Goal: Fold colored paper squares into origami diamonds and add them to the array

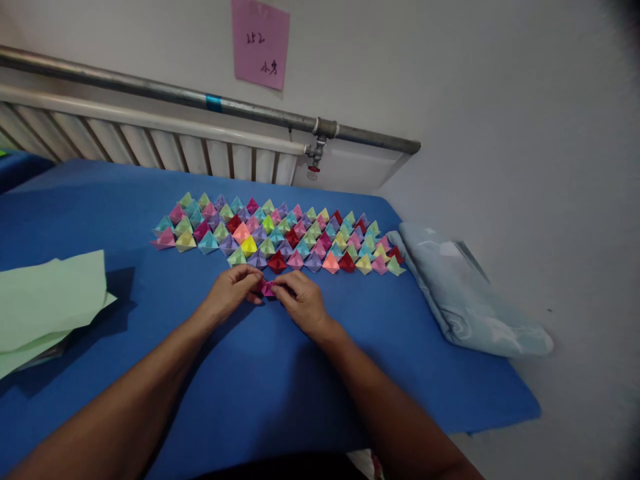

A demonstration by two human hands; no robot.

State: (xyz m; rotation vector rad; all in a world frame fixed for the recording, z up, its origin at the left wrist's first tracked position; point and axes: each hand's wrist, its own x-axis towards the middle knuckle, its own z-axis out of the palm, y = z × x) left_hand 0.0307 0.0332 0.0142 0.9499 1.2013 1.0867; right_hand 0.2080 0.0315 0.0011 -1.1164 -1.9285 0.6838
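Note:
A small magenta folded paper piece (269,289) is pinched between my two hands, just in front of the rows of folded paper boats. My left hand (235,289) grips its left side with the fingertips. On its right side, my right hand (303,301) holds it between thumb and fingers. Several rows of small colourful paper boats (277,262) stand close together on the blue surface (250,393), beyond my hands. They are pink, red, yellow, green, blue and purple.
Light green paper sheets (50,300) lie at the left. A folded pale blue blanket (470,300) rests at the right by the wall. Behind the surface are a white radiator (190,150) and a metal pipe (265,113). A pink note (260,43) hangs on the wall.

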